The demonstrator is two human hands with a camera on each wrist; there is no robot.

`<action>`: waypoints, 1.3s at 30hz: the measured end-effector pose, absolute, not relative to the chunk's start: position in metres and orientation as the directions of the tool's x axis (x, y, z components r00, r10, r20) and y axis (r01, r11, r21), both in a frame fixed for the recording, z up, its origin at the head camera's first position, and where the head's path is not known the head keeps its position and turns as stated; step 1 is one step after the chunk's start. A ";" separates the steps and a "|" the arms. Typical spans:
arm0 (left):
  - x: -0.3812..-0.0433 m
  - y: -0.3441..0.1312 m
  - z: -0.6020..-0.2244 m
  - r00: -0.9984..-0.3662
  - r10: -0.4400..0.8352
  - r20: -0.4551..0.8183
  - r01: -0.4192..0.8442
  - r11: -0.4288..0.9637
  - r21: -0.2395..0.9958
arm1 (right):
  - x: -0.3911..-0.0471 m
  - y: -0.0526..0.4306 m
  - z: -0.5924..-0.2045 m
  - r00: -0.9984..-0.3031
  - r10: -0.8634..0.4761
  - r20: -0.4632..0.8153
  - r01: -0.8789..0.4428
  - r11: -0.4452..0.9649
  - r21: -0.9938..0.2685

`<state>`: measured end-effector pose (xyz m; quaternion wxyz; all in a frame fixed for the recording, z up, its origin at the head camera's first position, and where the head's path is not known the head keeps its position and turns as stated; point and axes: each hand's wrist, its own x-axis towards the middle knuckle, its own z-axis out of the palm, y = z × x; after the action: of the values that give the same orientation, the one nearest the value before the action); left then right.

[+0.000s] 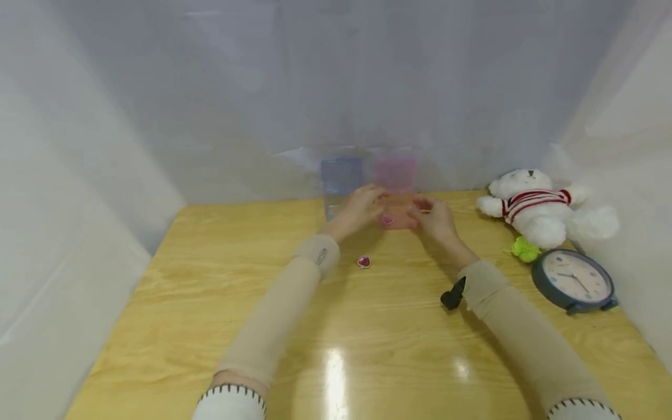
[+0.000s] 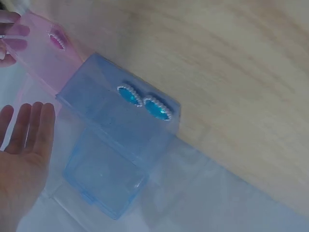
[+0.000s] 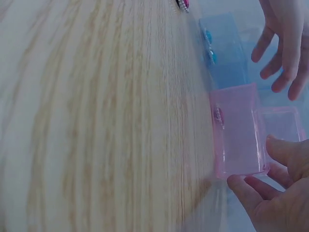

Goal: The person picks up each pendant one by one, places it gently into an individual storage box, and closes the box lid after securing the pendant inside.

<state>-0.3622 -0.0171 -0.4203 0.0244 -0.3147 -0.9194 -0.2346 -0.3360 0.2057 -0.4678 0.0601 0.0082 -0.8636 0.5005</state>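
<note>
At the back of the table stands a pink clear plastic box [image 1: 401, 220], its hinged lid [image 1: 396, 174] raised. One pink gem with a beaded rim [image 2: 57, 40] lies inside. My right hand [image 1: 437, 221] grips the box's right end, thumb and fingers around its corner. The left hand [image 1: 359, 210] hovers over the neighbouring blue box [image 2: 96, 89], beside the pink one, with its fingers extended and nothing held. That blue box, lid up too, contains two blue gems [image 2: 144, 102]. Another pink gem, heart-shaped [image 1: 364, 262], lies on the table in front.
On the right, a white teddy bear [image 1: 541, 210] in a striped sweater lies near a green flower-like item [image 1: 525, 249] and a round clock [image 1: 574, 280]. A black item [image 1: 452, 296] is by the right cuff. Pale sheeting [image 1: 336, 87] hangs behind the wooden table [image 1: 220, 280].
</note>
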 end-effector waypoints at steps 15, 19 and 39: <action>-0.320 -0.066 -0.435 -0.755 0.652 0.064 0.615 0.671 0.414 | -0.334 0.204 -0.465 -0.991 0.036 0.132 -0.096 0.497 -0.862; -0.311 -0.074 -0.436 -0.734 0.678 -0.024 0.626 0.691 0.362 | -0.335 0.205 -0.464 -0.989 0.035 0.141 -0.105 0.503 -0.858; -0.297 -0.087 -0.447 -0.605 0.790 -0.098 0.782 0.613 0.111 | -0.336 0.207 -0.465 -0.983 0.020 0.184 -0.144 0.539 -0.830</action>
<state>-0.2969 -0.0869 -0.4467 -0.0684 -0.4391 -0.8954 -0.0285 -0.3362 0.2069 -0.4652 0.0859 0.0354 -0.8730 0.4788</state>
